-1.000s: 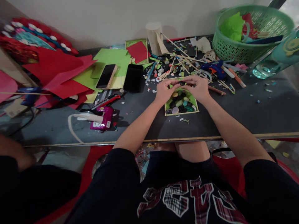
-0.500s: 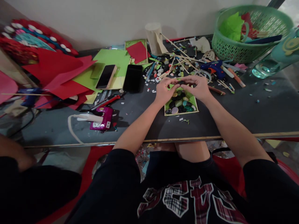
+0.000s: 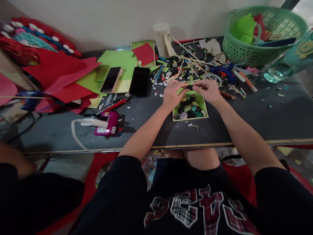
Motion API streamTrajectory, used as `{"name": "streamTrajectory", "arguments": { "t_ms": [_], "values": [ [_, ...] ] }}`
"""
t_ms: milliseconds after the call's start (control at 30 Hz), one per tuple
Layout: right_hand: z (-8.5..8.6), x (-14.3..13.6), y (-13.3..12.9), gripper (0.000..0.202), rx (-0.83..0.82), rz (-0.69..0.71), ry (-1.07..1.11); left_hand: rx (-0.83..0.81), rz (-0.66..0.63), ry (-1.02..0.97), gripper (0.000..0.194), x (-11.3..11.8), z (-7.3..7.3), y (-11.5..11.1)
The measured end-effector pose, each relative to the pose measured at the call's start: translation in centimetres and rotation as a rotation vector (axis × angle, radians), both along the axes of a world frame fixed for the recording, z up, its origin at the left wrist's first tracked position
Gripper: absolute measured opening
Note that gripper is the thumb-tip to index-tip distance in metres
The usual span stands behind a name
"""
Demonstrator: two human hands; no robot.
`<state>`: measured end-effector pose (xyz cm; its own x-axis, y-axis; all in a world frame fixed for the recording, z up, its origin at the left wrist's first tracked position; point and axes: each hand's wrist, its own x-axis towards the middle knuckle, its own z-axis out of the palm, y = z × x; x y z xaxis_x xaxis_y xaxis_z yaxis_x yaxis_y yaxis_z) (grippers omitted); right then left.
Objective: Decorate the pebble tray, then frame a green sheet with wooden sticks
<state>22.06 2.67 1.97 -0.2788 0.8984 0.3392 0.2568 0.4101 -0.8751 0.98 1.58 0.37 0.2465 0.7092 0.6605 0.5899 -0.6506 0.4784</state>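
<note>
A small black pebble (image 3: 189,87) is pinched between the fingertips of my left hand (image 3: 173,94) and my right hand (image 3: 208,91). Both hands are closed on it, just above the far part of a light green tray-like frame (image 3: 205,107) with thin stick edges. Inside the frame lie several smooth pebbles (image 3: 187,108), black, green, teal and pale violet, grouped in its nearer part. My hands hide some of the frame's far end.
Loose pebbles and sticks (image 3: 188,65) cover the table behind my hands. A blue glue gun (image 3: 226,71), a green basket (image 3: 244,49) and a bottle (image 3: 281,67) stand right. Two phones (image 3: 139,81), coloured paper (image 3: 58,78) and a purple power socket (image 3: 107,124) lie left. Another person's arm (image 3: 14,160) is far left.
My fingertips have parted slightly and dropped a little, so the black pebble between them now shows. The frame and its pebbles look unmoved.
</note>
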Motion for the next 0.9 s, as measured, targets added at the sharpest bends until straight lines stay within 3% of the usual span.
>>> {"name": "streamTrajectory", "arguments": {
  "t_ms": [167, 333, 700, 900],
  "values": [
    [0.7, 0.9, 0.0, 0.048, 0.109, -0.041, -0.224, -0.047, -0.025, 0.035, 0.053, 0.0, 0.2, 0.1],
    [1.3, 1.4, -0.2, 0.032, 0.129, -0.071, -0.371, -0.081, -0.044, 0.015, 0.063, -0.3, 0.2, 0.3],
    [0.5, 1.4, 0.0, 0.021, 0.232, -0.078, -0.664, -0.099, 0.018, 0.04, 0.06, -0.5, -0.5, 0.9],
    [-0.2, 1.4, 0.2, 0.02, 0.254, -0.082, -0.647, -0.085, -0.17, 0.225, 0.042, -0.2, -0.9, 1.4]
  ]
}}
